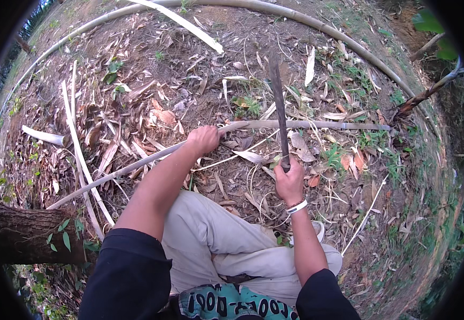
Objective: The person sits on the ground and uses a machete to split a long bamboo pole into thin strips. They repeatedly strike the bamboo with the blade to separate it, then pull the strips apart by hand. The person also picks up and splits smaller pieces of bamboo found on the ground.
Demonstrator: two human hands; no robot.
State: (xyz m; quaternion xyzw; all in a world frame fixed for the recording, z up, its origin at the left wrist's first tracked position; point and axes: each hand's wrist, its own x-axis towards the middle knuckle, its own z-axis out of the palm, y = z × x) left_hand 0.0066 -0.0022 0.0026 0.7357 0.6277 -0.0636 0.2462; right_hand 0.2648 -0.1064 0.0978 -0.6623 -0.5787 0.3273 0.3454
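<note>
My left hand [204,140] is closed around a long bamboo strip [152,158], which lies crosswise in front of my knees. The strip bends near my fist and runs on to the right along the ground. In my right hand [289,181], closed around its handle, a machete [279,101] with a dark, narrow blade points away from me. Its blade crosses the strip in the picture, to the right of my left fist; whether the two touch I cannot tell. The handle is mostly hidden by my fingers.
Pale split strips [85,165] and a short bamboo piece [45,136] lie at left, near a thick log [29,234]. A long bamboo pole [317,24] arcs across the far side, with a pale slat [189,26] nearby. Dry leaves cover the soil. A stump-like branch [424,96] stands far right.
</note>
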